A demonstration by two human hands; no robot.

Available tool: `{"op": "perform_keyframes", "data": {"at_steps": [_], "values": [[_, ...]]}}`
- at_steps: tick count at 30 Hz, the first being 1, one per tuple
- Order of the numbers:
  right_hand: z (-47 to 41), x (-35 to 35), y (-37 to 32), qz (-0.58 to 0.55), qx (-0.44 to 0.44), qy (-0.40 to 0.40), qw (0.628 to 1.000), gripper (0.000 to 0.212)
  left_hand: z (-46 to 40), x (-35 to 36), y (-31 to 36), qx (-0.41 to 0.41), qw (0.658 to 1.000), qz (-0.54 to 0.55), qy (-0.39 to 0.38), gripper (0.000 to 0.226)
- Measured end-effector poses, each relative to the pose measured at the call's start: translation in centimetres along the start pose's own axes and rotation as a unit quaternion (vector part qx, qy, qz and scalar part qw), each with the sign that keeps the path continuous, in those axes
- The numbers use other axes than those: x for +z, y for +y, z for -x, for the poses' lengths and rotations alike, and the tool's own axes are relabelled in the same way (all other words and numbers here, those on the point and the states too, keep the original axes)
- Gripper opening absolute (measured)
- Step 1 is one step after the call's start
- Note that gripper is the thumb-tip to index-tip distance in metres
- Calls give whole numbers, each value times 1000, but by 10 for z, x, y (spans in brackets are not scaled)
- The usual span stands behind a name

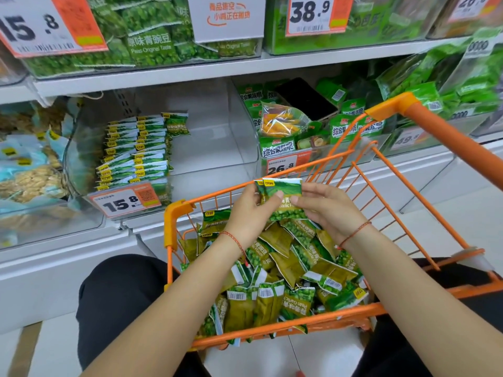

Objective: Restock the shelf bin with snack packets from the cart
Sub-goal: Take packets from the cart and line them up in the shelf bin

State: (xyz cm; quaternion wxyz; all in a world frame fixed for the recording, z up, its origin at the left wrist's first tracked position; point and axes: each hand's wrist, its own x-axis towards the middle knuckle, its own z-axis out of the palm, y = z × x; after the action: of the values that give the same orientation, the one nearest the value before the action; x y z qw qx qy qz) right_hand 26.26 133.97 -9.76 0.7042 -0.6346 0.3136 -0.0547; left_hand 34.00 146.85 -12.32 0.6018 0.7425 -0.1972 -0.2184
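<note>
Both hands hold a small stack of green pea snack packets (283, 197) upright above the orange cart (179, 213). My left hand (250, 213) grips the stack's left side, my right hand (324, 210) pinches its right side. Below them the cart basket holds a loose heap of several green packets (280, 278). To the left, on the lower shelf, the clear shelf bin (217, 137) has two neat rows of the same packets (136, 151) along its left side; its right half is bare.
A 15.8 price tag (126, 201) hangs on the bin's front. Neighbouring bins hold peanut packs (30, 175) at left and mixed vegetable crisps (288, 126) at right, with a black phone (304, 97) lying there. The cart handle (449, 134) rises at right. My knees flank the cart.
</note>
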Motion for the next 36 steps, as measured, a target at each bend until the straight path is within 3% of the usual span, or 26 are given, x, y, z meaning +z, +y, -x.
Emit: {"op": "perform_keyframes", "data": {"at_steps": [4, 7, 10, 12, 13, 16, 17, 19, 21, 24, 27, 30, 34, 36], "values": [[0, 0, -1, -62, 29, -43, 997, 61, 2, 10, 6, 13, 999, 8, -49, 24], [2, -7, -6, -129, 85, -97, 983, 42, -1, 19, 15, 39, 998, -22, -34, 32], [2, -23, -11, -126, 69, -37, 989, 31, -4, 19, 21, 78, 984, -159, -14, 38], [2, -35, -12, -179, 61, 13, 982, 28, 1, 19, 21, 63, 972, -204, -98, 36], [2, -40, -11, -213, 64, 39, 974, 30, 7, 22, 20, 59, 950, -251, -178, 38], [2, -48, -5, -271, 89, 85, 955, 25, 28, 45, 6, 115, 814, -415, -391, 58], [2, -48, -4, -270, 92, 82, 955, 21, 33, 52, 0, 127, 784, -440, -419, 65], [4, -47, -1, -260, 82, 64, 960, 20, 38, 63, -8, 147, 762, -467, -424, 66], [5, -46, 1, -253, 75, 56, 963, 21, 35, 65, -12, 164, 790, -437, -398, 48], [4, -49, 4, -268, 84, 69, 957, 21, 21, 49, -9, 132, 875, -297, -358, 15], [2, -50, 4, -258, 83, 95, 958, 25, 4, 19, 0, 38, 937, -164, -307, 26], [1, -47, 5, -212, 75, 115, 968, 31, -3, -7, 8, -42, 966, -48, -251, 23], [2, -38, 9, -155, 65, 76, 983, 67, -4, -19, 13, -39, 983, 31, -175, 10], [4, -34, 11, -142, 74, 55, 986, 72, -4, -21, 14, -45, 989, 50, -134, 12]]}}
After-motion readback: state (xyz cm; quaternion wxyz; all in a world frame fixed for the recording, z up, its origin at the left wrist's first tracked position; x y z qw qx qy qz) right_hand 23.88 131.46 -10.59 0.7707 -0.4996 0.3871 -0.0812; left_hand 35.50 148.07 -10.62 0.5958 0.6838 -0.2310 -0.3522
